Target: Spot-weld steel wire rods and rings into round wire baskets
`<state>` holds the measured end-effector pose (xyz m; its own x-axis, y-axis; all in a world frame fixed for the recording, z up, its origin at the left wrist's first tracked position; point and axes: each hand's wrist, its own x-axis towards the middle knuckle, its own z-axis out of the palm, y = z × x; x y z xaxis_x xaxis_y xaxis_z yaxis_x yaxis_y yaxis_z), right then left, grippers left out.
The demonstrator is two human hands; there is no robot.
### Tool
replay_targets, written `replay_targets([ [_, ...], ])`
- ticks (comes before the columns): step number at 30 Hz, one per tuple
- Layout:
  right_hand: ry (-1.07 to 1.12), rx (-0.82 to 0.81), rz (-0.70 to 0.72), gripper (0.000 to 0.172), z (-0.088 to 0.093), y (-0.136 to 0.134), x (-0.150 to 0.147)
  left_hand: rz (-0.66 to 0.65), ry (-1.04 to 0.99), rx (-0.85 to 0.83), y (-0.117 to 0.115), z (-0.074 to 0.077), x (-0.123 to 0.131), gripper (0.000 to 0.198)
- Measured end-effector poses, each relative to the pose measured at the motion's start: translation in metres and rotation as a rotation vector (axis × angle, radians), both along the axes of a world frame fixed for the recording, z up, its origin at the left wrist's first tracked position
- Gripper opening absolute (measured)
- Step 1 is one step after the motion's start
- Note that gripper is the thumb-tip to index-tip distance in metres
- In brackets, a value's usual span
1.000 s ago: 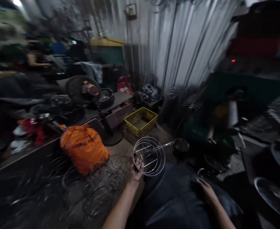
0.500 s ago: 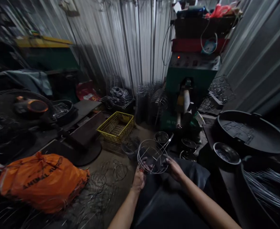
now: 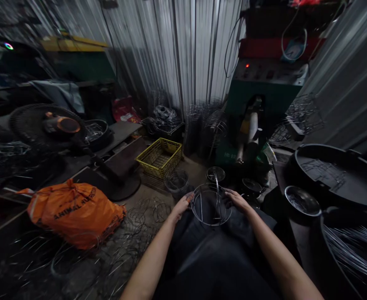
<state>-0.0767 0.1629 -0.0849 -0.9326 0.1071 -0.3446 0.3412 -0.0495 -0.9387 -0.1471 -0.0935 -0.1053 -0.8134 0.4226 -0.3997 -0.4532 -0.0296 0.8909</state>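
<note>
A round wire frame (image 3: 211, 205), made of thin metal rings joined by straight wires, sits over my lap. My left hand (image 3: 183, 203) grips its left rim with fingers curled. My right hand (image 3: 235, 198) holds the right rim the same way. A small round metal dish (image 3: 215, 173) lies on the floor just beyond the wire frame. Dark cloth (image 3: 214, 254) covers my knees under the frame.
An orange sack (image 3: 74, 212) lies on the left among loose wire rings (image 3: 146, 216). A yellow crate (image 3: 160, 157) stands ahead, a green machine (image 3: 258, 112) behind it. Black tubs (image 3: 333, 175) with wire coils fill the right. A fan (image 3: 42, 125) sits far left.
The view swung right and then settled. My right hand rose from my lap and took the wire frame's right side. The frame turned from edge-on to level, held by both hands.
</note>
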Motion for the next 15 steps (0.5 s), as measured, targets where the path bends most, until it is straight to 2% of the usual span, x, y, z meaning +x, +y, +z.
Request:
replay_targets([
  [3, -0.027, -0.019, -0.012, 0.037, -0.001, -0.004, 0.003, 0.01, 0.089, 0.037, 0.012, -0.005, 0.005, 0.04],
  [8, -0.067, -0.045, -0.05, 0.037, -0.007, -0.006, 0.006, 0.053, 0.145, 0.009, 0.015, -0.015, 0.009, 0.037],
  [15, -0.027, -0.068, -0.074, 0.037, -0.014, -0.007, 0.012, 0.117, 0.131, 0.002, 0.021, -0.014, 0.008, 0.03],
])
